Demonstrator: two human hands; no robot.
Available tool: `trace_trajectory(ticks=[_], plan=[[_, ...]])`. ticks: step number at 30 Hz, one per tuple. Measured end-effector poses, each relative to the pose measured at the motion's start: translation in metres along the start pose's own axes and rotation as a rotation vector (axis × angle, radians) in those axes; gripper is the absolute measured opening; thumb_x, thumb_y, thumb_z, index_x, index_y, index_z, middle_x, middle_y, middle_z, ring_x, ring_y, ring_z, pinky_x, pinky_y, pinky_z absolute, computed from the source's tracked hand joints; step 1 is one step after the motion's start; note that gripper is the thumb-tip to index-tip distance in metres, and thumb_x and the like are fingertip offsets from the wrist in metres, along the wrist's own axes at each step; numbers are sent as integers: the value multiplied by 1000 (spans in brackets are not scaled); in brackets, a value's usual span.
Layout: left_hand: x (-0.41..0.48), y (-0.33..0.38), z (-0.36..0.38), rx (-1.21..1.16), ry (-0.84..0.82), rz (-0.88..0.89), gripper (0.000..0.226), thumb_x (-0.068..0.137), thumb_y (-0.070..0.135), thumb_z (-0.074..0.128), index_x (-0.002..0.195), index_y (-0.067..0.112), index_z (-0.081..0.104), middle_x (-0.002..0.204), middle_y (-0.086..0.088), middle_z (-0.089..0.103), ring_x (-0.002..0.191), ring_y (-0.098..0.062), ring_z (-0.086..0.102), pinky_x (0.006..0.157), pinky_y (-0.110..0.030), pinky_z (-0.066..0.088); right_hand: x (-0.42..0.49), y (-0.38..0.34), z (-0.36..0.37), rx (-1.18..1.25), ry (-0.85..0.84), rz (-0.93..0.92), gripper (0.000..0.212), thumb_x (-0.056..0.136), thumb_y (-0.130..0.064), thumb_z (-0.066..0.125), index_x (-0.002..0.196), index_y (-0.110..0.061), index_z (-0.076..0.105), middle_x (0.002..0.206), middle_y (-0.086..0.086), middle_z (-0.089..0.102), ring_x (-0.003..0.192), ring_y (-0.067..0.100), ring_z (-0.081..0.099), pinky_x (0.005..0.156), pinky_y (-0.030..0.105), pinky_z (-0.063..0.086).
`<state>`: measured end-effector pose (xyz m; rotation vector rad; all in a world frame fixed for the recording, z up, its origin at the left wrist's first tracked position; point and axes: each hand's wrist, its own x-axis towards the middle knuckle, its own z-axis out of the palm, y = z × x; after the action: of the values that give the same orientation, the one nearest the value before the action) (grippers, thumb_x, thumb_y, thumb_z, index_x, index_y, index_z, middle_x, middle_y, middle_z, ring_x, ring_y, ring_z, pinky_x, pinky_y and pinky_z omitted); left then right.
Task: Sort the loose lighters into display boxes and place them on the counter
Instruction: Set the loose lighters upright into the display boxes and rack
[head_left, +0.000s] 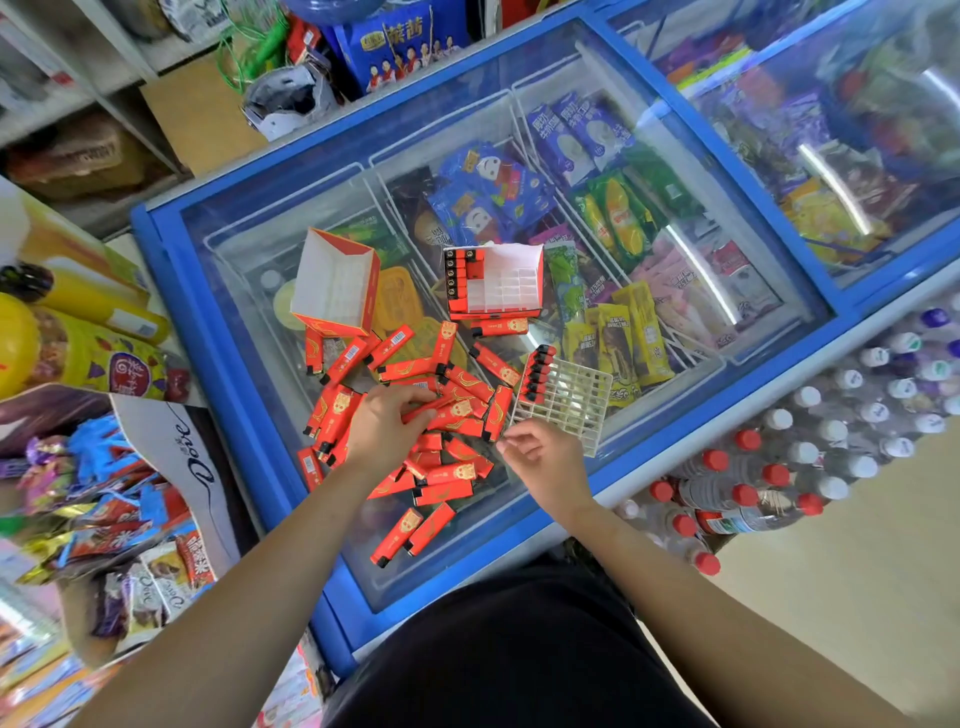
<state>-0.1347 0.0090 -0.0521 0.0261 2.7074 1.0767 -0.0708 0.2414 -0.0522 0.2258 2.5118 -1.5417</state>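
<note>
Lighters, red and loose, lay heaped on the glass lid of the freezer at the centre of the frame, with a few strays toward the lower middle. The left hand rested on the heap, fingers curled round one or two of them. The right hand hung just beside the near edge of the white grid insert, fingers loosely bent and apart, holding nothing that could be seen. That insert carried a single row of lighters along its left side. Above the heap, the partly filled display box stood level and the empty display box sat tilted. The likely trouble was the smooth glass: a careless sweep could push strays off the near edge. The unboxed insert might also tip and spill its row if lifted by one corner.
</note>
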Motion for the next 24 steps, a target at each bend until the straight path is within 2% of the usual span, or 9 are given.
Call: trace_trajectory(ticks=[4,8,11,14,18,21,24], plan=[[-10,11,-11,-147,38,11,21,88,20,76,109,24,75,100,17,69,92,1,65,83,-24,54,7,-13,15,-41,-69,-120,22,86,-18,77,107,-15,70,97,-5,69,83,4,64,73,16,53],[-19,22,-19,-211,-6,126,25,81,16,82,106,17,78,91,6,68,78,-13,65,73,-23,54,16,-34,20,-30,-97,-238,41,88,-15,74,125,-21,60,119,-7,60,98,3,58,82,12,48],[-26,35,-24,-260,-22,121,34,75,18,87,108,17,77,92,6,73,77,-16,67,72,-26,56,19,-38,20,-55,-95,-308,39,88,-14,74,125,-18,63,117,-5,61,105,6,59,89,19,50],[-33,47,-24,-335,-44,114,44,70,19,90,111,16,75,89,7,74,78,-15,68,73,-22,55,18,-32,17,-142,-85,-375,25,87,-16,75,111,-13,69,105,-1,62,97,11,59,86,21,48],[-34,48,-22,-376,-139,108,58,66,33,92,117,19,71,98,8,76,90,-12,71,81,-23,55,7,-21,8,-119,-60,-243,15,84,-17,78,94,-11,69,87,-12,56,80,-4,50,71,13,38],[-30,32,-17,-179,-99,111,55,69,42,90,119,27,71,112,15,71,107,-3,64,92,-22,51,-5,-11,-2,-47,-57,-121,15,84,-15,79,90,-18,66,84,-20,57,75,-5,51,67,11,39],[-24,7,-2,99,9,126,43,79,42,77,118,25,72,115,9,70,111,-15,61,95,-42,51,-13,-5,-12,7,-27,-26,19,85,-14,77,87,-26,62,81,-20,58,76,-1,53,68,10,38]])
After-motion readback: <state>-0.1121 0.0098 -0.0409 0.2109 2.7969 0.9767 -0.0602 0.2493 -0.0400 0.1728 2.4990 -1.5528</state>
